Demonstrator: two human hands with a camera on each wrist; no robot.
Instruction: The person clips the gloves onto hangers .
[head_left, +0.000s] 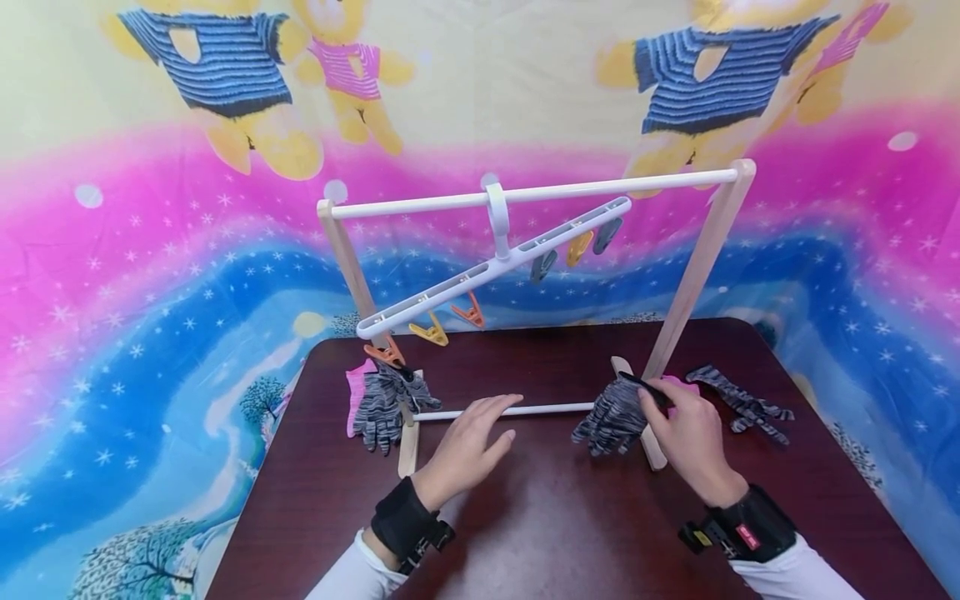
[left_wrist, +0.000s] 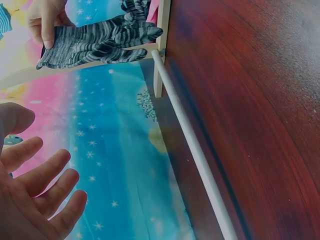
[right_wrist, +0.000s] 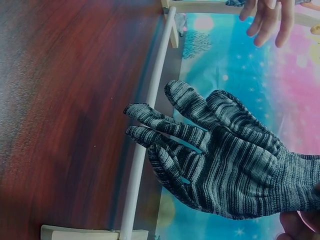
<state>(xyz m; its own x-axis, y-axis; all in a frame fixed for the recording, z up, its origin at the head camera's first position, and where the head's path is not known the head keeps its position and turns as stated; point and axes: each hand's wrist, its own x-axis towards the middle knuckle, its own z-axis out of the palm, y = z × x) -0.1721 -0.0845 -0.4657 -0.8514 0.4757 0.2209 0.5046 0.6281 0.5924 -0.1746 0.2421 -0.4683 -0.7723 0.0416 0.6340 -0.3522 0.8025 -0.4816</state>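
Glove (head_left: pixel 611 418) in R hand (head_left: pixel 688 429): cuff (right_wrist: pixel 296 182) up, fingers (right_wrist: pixel 189 104) dn, axis approx. vert.

Soft glare shows on the glossy tabletop (head_left: pixel 536 537).

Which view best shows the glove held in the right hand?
Right wrist view: the grey glove is largest and sharpest there. The head view shows it small, hanging from the right hand; the left wrist view, small and sideways.

Right hand (head_left: pixel 688 433) pinches gray glove (head_left: pixel 611 417) (left hand (head_left: pixel 465 448) over table (head_left: pixel 562 533)); hanger (head_left: pixel 450 287) hooked on rail (head_left: pixel 600 188).
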